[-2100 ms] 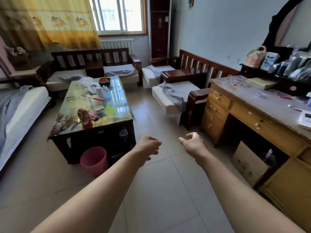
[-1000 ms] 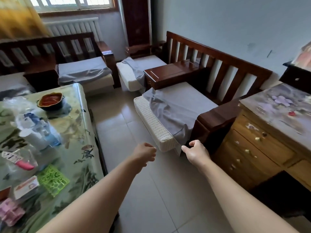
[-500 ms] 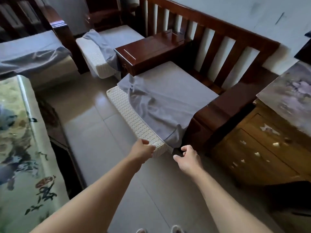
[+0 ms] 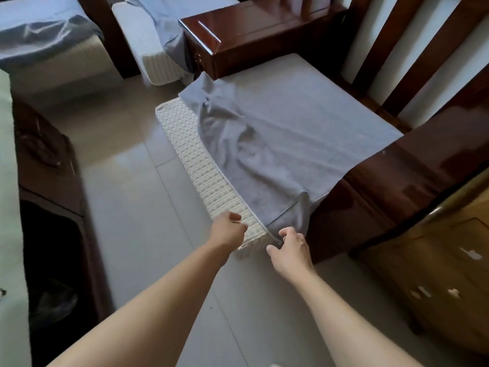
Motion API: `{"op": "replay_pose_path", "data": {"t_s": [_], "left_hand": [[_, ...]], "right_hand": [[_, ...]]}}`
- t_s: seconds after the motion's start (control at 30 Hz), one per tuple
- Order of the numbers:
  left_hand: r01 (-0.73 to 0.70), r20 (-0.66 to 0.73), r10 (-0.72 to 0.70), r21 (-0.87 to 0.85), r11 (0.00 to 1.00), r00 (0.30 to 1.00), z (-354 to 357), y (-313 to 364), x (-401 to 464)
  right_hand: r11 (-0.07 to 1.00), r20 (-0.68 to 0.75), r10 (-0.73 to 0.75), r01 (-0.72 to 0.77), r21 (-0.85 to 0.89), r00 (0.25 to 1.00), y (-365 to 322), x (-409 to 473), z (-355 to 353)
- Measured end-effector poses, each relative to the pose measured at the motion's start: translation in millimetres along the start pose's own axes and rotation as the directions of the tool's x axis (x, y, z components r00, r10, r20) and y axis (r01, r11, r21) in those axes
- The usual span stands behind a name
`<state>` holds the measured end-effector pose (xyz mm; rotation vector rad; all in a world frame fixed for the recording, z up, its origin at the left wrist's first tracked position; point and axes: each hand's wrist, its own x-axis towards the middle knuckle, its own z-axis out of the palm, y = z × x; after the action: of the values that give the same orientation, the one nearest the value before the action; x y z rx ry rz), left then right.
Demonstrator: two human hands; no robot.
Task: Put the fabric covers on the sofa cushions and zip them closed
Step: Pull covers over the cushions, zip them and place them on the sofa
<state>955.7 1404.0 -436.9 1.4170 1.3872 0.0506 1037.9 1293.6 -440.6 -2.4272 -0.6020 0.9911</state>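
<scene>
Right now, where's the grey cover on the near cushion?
Head view, centre-right: the grey cover lies over the white cushion on the wooden sofa, its near corner by the right hand.

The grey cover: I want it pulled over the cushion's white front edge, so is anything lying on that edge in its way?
Nothing visible lies there. The grey cover is bunched back, baring the white cushion edge. Only the left hand and right hand are at its near corner.

— Can you tell whether your right hand (image 4: 289,249) pinches the cover's zipper?
— No; your fingers hide it.
— And the far cushion (image 4: 148,39)?
— The top edge cuts it off.
</scene>
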Motion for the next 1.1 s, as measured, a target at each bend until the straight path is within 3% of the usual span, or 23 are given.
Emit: {"op": "replay_pose_path", "data": {"t_s": [0.17, 0.33, 0.5, 0.57, 0.67, 0.77, 0.97, 1.1], "left_hand": [[-0.024, -0.004, 0.024, 0.053, 0.998, 1.000, 22.1, -35.8, 78.7], [-0.126, -0.177, 0.130, 0.036, 0.991, 0.976, 44.3, -52.4, 137.0], [-0.268, -0.314, 0.280, 0.083, 0.960, 0.907, 59.4, -56.0, 158.0], [-0.324, -0.347, 0.348, 0.126, 0.937, 0.871, 67.7, -56.5, 156.0], [-0.377, -0.393, 0.442, 0.234, 0.896, 0.807, 84.5, -56.9, 150.7], [-0.472, -0.365, 0.556, 0.300, 0.829, 0.746, 93.7, -64.9, 156.6], [-0.720, -0.316, 0.780, 0.307, 0.623, 0.540, 61.7, -105.5, 166.8], [-0.812, -0.248, 0.925, 0.449, 0.373, 0.288, 38.9, -147.2, 160.1]], "right_hand": [[0.999, -0.109, -0.045, 0.043, -0.021, 0.993, 27.7, 53.2, 49.7], [0.984, -0.380, -0.173, 0.145, -0.102, 0.909, 49.3, 95.0, 98.8], [0.965, -0.659, -0.264, 0.196, -0.176, 0.704, 61.3, 131.7, 130.3], [0.954, -0.698, -0.298, 0.229, -0.193, 0.651, 65.1, 143.2, 133.8], [0.896, -0.760, -0.442, 0.275, -0.349, 0.476, 69.8, 156.3, 133.6], [0.844, -0.767, -0.526, 0.337, -0.417, 0.368, 77.4, 167.3, 132.2], [0.783, -0.797, -0.564, 0.447, -0.434, 0.215, 83.4, 161.4, 155.2], [0.756, -0.815, -0.552, 0.517, -0.401, 0.175, 86.3, 144.1, 180.5]]}}
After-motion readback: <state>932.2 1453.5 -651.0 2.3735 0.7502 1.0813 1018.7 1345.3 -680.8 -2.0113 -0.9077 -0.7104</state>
